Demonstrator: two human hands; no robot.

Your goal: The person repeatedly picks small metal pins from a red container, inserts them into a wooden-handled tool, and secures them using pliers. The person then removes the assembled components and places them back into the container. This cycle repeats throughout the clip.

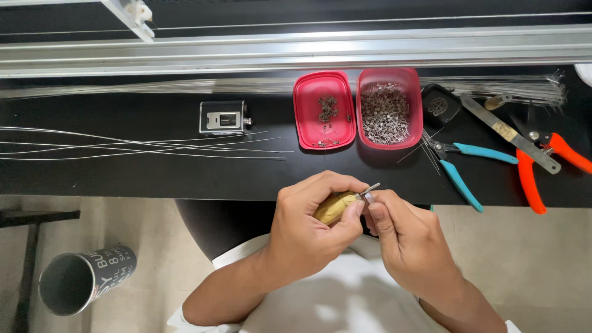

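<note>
My left hand (308,228) grips a small tool with a yellowish wooden handle (333,206) and a short metal tip (370,190). My right hand (404,237) pinches at that metal tip with thumb and forefinger; whatever tiny piece it holds is too small to make out. Both hands hover just in front of the black table's (185,176) near edge, over my lap. Straight ahead lie two red trays: the left red tray (324,111) holds a few small dark parts, the right red tray (390,108) is full of small metal pins.
Teal-handled pliers (459,166) and orange-handled cutters (542,166) lie at the right with a metal file (509,132). Long thin wires (142,147) spread across the left of the table beside a small metal device (224,117). A cylindrical can (83,277) lies on the floor.
</note>
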